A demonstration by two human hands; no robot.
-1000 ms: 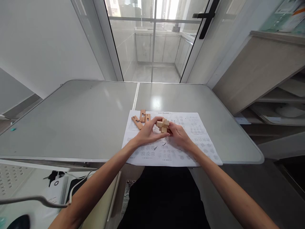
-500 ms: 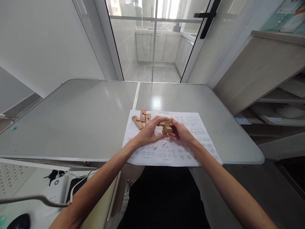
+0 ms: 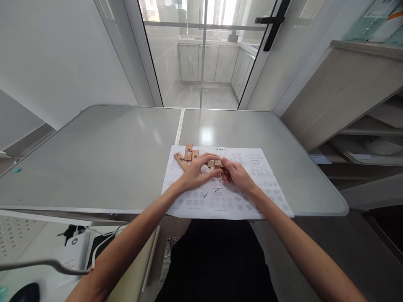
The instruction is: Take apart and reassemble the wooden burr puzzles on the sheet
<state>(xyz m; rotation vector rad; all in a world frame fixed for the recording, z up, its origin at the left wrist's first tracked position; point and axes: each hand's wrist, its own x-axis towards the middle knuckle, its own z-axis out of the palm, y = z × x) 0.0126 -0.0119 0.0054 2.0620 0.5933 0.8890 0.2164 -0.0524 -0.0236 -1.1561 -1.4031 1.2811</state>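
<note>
My left hand (image 3: 195,173) and my right hand (image 3: 236,174) meet over a printed instruction sheet (image 3: 267,184), both closed around a small wooden puzzle assembly (image 3: 215,164) of interlocked blocks held just above the paper. Fingers cover most of the assembly. Three loose notched wooden pieces (image 3: 187,156) lie on the sheet's far left corner, just beyond my left hand.
The sheet lies on a grey folding table (image 3: 103,159) near its front edge. Behind the table is a glass sliding door (image 3: 204,54). A wooden shelf unit (image 3: 352,96) stands to the right. A white device with cables (image 3: 74,247) sits low at the left.
Both hands have turned the wooden assembly and lowered it slightly toward the paper. The loose pieces have not moved.
</note>
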